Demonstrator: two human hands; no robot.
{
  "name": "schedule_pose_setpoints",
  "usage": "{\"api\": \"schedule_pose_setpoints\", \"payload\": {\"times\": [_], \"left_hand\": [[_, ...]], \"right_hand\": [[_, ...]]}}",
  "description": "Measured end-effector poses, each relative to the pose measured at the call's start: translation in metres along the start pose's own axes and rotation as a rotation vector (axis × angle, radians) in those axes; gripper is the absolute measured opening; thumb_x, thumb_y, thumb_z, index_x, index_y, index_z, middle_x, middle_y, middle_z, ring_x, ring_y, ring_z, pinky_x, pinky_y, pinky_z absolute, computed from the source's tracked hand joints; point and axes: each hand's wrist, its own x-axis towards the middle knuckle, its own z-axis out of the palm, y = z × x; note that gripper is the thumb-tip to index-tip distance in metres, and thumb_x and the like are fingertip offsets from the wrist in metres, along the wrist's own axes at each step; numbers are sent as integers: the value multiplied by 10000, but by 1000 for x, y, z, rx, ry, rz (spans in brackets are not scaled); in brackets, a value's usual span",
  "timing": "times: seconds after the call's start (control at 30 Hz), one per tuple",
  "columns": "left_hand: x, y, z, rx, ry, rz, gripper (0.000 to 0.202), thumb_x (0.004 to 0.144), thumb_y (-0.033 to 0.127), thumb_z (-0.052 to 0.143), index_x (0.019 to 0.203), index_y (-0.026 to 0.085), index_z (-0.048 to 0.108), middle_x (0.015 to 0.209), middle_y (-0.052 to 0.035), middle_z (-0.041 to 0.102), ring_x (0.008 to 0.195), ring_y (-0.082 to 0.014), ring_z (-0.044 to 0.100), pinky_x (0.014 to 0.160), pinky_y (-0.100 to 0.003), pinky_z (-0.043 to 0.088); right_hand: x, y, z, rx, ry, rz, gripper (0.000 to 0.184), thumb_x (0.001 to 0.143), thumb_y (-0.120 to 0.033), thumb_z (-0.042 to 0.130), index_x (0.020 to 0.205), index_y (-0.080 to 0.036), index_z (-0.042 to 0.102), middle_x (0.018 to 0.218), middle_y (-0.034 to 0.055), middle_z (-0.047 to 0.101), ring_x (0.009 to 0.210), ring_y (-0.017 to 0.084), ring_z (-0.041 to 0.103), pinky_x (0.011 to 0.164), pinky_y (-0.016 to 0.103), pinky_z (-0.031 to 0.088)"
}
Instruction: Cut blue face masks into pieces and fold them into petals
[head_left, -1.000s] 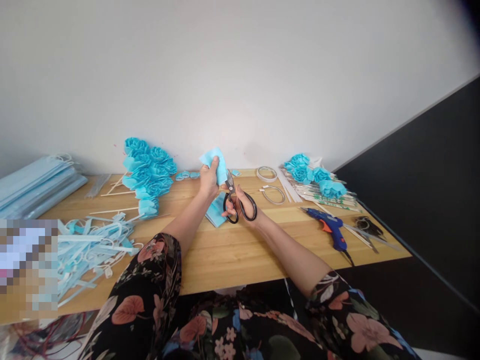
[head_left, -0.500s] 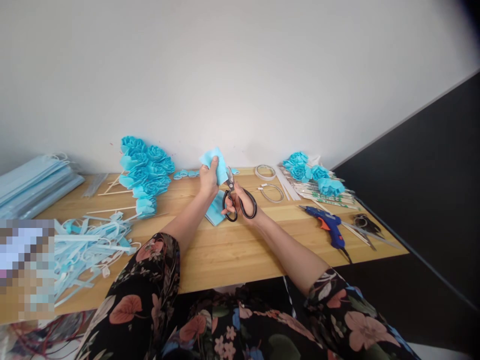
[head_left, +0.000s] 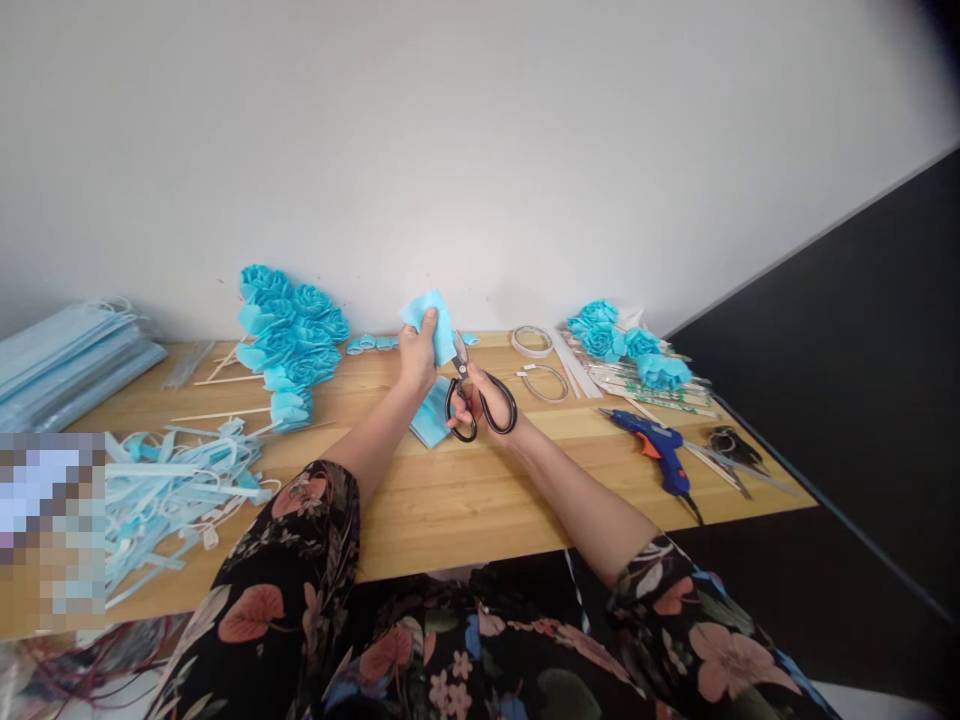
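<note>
My left hand (head_left: pixel 417 357) is raised above the wooden table (head_left: pixel 465 500) and pinches a folded light-blue piece of mask fabric (head_left: pixel 431 318). My right hand (head_left: pixel 480 395) grips black-handled scissors (head_left: pixel 474 398), fingers through the loops. The blades point up and touch the lower right edge of the blue piece. More blue pieces (head_left: pixel 431 418) lie flat on the table just under both hands.
Blue fabric roses on sticks (head_left: pixel 289 340) lie at the back left, another bunch (head_left: pixel 622 348) at the back right. A stack of face masks (head_left: pixel 64 360) and cut strips (head_left: pixel 169 485) fill the left. Tape rings (head_left: pixel 534 342), a blue glue gun (head_left: pixel 656 450) and pliers (head_left: pixel 731 445) lie right.
Both hands stay together at the same spot. The scissors have shifted slightly against the blue piece; the view has moved a little.
</note>
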Motion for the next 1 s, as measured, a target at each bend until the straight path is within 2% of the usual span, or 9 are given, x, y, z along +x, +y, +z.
{"api": "schedule_pose_setpoints", "payload": {"times": [0.1,0.27,0.4,0.6,0.83,1.0], "left_hand": [[-4,0,2,20,-23,16,444,649,500,833,703,161,552,588,54,559,507,-65,494,518,-188,403],[-13,-1,6,58,-69,36,468,655,524,818,663,167,515,557,72,503,505,-55,448,516,-183,380],[-11,-1,4,56,-39,26,467,680,512,808,650,175,486,556,70,490,500,-57,440,503,-187,364],[-5,0,3,5,3,4,406,708,465,803,700,170,525,574,61,519,513,-73,484,529,-201,404],[-1,3,4,-36,-8,-30,388,686,454,819,783,152,596,675,20,642,579,-94,578,595,-214,473],[-1,5,4,-33,-14,-28,361,708,434,822,749,158,593,625,23,621,543,-89,569,567,-206,456]], "right_hand": [[2,2,-1,41,15,-42,583,743,-783,615,786,-218,477,502,-60,502,408,93,439,502,267,524],[3,3,-2,98,27,-81,577,724,-766,658,818,-232,461,548,-64,536,408,84,400,482,284,539],[2,2,-2,95,28,-76,580,720,-759,669,812,-228,457,542,-64,530,405,81,400,473,278,541],[3,3,-1,99,75,-96,585,715,-770,661,794,-222,470,529,-64,516,397,80,407,486,276,552],[4,4,-4,64,44,-65,574,727,-772,640,798,-221,500,531,-68,508,392,79,411,502,276,554],[1,1,-2,27,3,-36,572,735,-772,630,778,-215,504,511,-59,495,403,89,435,491,260,530]]}}
